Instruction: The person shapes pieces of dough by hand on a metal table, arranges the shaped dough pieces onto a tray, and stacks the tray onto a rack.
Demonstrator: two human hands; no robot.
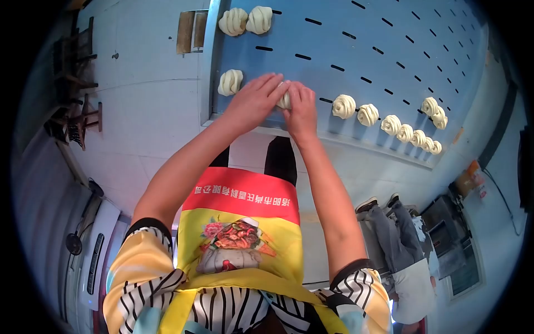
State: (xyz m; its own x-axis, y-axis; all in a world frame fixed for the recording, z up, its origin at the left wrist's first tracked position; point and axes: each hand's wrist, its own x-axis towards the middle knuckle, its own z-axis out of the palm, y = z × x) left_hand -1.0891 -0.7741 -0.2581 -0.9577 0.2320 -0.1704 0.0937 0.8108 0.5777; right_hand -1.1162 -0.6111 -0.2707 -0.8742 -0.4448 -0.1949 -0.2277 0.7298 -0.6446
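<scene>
At the near edge of a slotted metal tray [289,39], my left hand [253,103] and my right hand [302,108] close in on a twisted dough roll [284,100] from both sides. My fingers cover most of it; only a pale ridged strip shows between them. Just left of my left hand sits another twisted roll [230,82] on the tray. Two more rolls [246,21] touch each other in the far left corner. To the right of my right hand, a spaced roll [344,106] begins a row of several along the near edge.
The tray has a raised rim [207,72] on its left side. Two rolls [434,113] stand behind the row's far right end. Wooden chairs [78,119] are at left on the floor. At right, another person's legs [392,231] show beside dark equipment [445,228].
</scene>
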